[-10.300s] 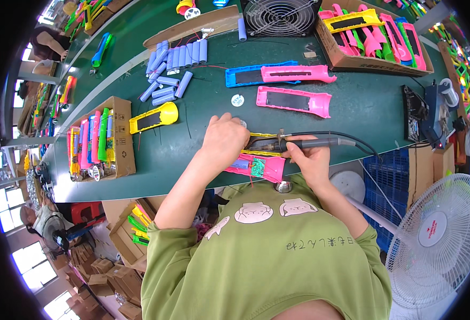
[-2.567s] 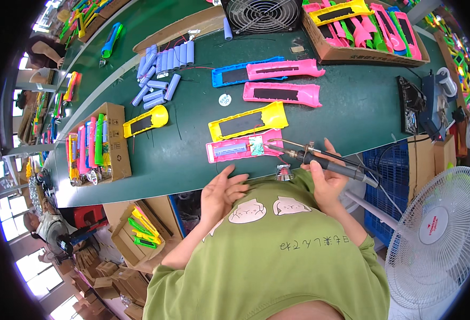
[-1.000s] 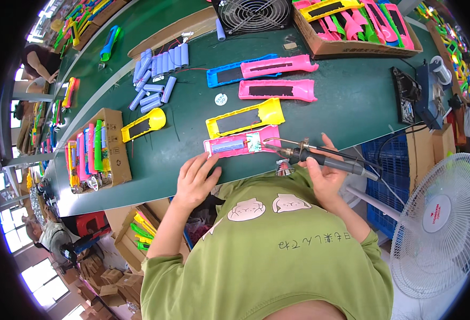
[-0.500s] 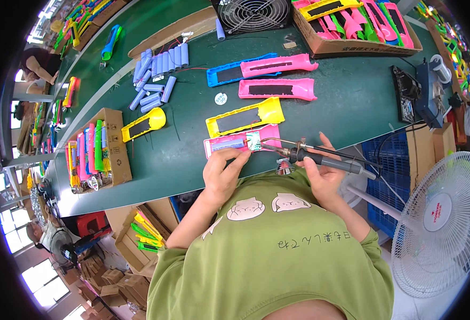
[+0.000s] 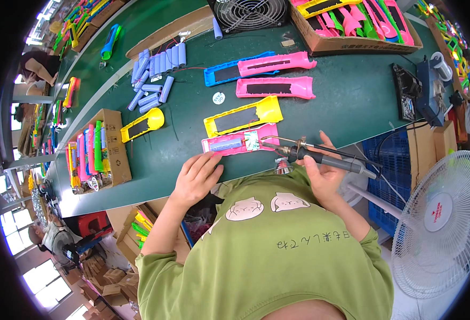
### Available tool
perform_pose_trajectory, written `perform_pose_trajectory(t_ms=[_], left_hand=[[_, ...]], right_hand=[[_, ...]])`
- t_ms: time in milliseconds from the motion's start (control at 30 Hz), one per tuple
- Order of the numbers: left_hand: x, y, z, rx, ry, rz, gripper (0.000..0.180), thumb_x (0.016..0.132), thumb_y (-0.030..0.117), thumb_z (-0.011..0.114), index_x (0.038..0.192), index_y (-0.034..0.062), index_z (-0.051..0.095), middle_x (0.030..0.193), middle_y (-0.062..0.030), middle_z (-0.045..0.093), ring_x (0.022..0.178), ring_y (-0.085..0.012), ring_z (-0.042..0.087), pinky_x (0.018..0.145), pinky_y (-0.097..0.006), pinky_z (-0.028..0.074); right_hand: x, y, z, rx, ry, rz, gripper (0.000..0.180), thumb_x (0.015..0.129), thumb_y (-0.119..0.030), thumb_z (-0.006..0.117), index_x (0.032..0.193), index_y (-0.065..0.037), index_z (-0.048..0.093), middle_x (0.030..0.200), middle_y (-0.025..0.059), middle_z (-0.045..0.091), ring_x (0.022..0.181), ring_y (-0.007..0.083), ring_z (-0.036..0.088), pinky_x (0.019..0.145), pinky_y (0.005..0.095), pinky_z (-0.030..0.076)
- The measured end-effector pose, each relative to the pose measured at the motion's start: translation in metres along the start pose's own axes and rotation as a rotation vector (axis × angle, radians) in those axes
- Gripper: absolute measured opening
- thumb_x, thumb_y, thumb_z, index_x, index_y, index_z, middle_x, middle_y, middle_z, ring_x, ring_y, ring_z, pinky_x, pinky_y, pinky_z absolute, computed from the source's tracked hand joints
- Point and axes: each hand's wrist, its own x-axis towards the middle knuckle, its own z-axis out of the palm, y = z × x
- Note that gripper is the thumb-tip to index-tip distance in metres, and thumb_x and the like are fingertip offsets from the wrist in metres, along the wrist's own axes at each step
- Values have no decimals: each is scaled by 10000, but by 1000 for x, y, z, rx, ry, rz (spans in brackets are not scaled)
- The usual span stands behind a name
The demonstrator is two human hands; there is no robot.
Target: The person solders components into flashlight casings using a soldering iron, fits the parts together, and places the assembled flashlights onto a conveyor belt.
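My right hand [image 5: 326,173] is closed around the grey-and-black handle of a soldering iron [image 5: 320,158] fitted with a thin metal guide tube. Its tip points left, at the right side of a small green-and-white circuit board [image 5: 251,140]. That board sits in a pink plastic half-shell [image 5: 240,149], along with a blue cylindrical battery cell [image 5: 226,145]. Close to the shell's lower left edge is my left hand [image 5: 197,177], fingers loosely bent and nothing visible in them. A small silvery reflector cup [image 5: 283,166] sits at the table edge below the iron.
Above the work lie yellow [image 5: 243,117], pink [image 5: 275,87] and blue [image 5: 229,72] half-shells. Several battery cells [image 5: 152,88] are piled to the left. Cardboard boxes of parts stand left [image 5: 118,154] and top right [image 5: 363,45]. A solder spool [image 5: 440,68] and white fan [image 5: 440,224] are right.
My left hand has drawn away from the circuit board, moving left and down to the shell's left end, and its pinch has loosened. My right hand keeps the soldering iron nearly in place.
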Motion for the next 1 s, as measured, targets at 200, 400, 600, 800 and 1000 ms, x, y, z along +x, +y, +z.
perform_pose_trajectory(t_ms=[200, 400, 600, 800, 1000], left_hand=[[8, 6, 8, -22, 86, -53, 272, 650, 51, 597, 921, 59, 616, 1089, -79, 548, 1013, -221, 517, 818, -337, 438], [23, 18, 14, -183, 275, -242, 378, 582, 2, 606, 955, 39, 652, 947, -79, 569, 858, -213, 554, 709, -310, 466], [46, 35, 24, -315, 346, -339, 391, 568, -1, 586, 953, 26, 649, 810, -61, 566, 753, -201, 560, 653, -299, 463], [36, 20, 5, -108, 196, -147, 304, 628, 85, 573, 923, 38, 626, 998, -82, 592, 904, -212, 560, 790, -339, 431], [-2, -11, -11, 17, -44, 56, 228, 664, 68, 585, 889, 51, 616, 1133, -90, 550, 1029, -226, 521, 830, -339, 436]], right_hand=[[2, 3, -1, -91, -37, -100, 172, 735, -13, 636, 901, 14, 598, 709, 58, 640, 790, 136, 591, 1037, 460, 214], [0, 3, -8, -100, -132, -25, 207, 766, 31, 584, 961, 94, 553, 1074, 233, 518, 1091, 287, 501, 686, 291, 563], [-1, 12, -9, -200, -167, -181, 208, 765, 36, 582, 964, 90, 553, 1045, 212, 535, 1085, 276, 505, 692, 290, 561], [0, -1, -2, -60, -43, -49, 180, 735, 11, 631, 910, 31, 596, 768, 85, 630, 880, 180, 589, 1036, 455, 225], [0, -3, -2, 8, -34, 45, 170, 734, 20, 631, 901, 31, 604, 794, 91, 621, 982, 210, 552, 1027, 450, 251]])
